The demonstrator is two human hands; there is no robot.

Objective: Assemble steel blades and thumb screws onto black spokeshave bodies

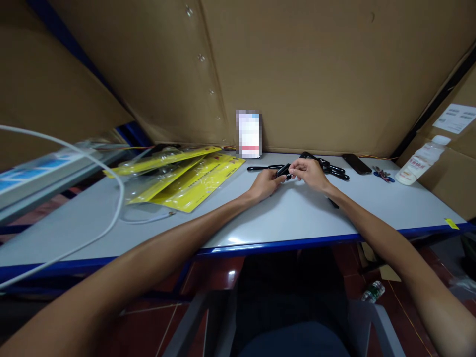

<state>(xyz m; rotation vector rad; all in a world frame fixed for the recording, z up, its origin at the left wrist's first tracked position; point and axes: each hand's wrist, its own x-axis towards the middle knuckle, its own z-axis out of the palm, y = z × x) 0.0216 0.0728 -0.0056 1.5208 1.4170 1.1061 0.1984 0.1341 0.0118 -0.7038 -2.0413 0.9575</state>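
Note:
My left hand (pixel 266 184) is closed around a small black object (pixel 283 170), whose kind I cannot make out, a little above the grey-white tabletop (pixel 256 223). Close against it, my right hand (pixel 308 172) has its fingertips pinched at the right end of that object; whether they grip it or a small part is too small to tell. Behind the left hand lies a thin black looped piece (pixel 260 168). More black glossy pieces (pixel 336 171) lie behind and right of the right hand. Part of a dark item (pixel 332 202) shows under the right wrist.
Yellow cards in clear plastic packaging (pixel 201 183) are piled at left. A white cable (pixel 121 198) hangs across the left side. A lit phone (pixel 249 135) leans on the cardboard wall. A dark phone (pixel 356 164), keys (pixel 383 174) and a bottle (pixel 422 161) stand or lie right.

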